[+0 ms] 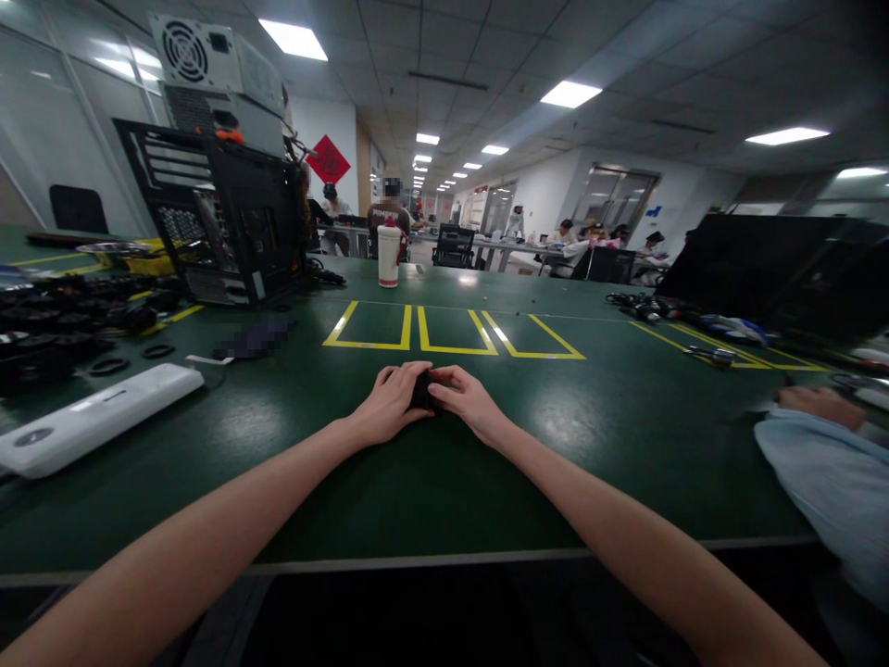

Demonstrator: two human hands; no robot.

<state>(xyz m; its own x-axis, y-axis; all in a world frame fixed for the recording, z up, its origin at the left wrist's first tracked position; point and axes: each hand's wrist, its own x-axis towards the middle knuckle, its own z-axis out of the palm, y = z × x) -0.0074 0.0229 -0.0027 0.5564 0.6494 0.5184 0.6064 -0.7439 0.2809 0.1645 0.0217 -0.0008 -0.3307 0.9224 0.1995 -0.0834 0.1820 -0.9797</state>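
Both my hands meet over the green tabletop (486,491), around a small black object (420,391) whose kind I cannot make out. My left hand (394,400) wraps it from the left, fingers curled over its top. From the right, my right hand (467,398) pinches its edge with thumb and fingers. Most of the object is hidden behind the fingers. Just beyond the hands, yellow tape (458,350) marks three open-ended boxes on the table.
On the left stand an open black computer case (240,232) with a power supply (201,56) on top, a white power strip (104,417) and black cables (62,315). A white cup (389,255) stands behind. At right, a co-worker's sleeve (826,482) rests near a dark monitor (770,269).
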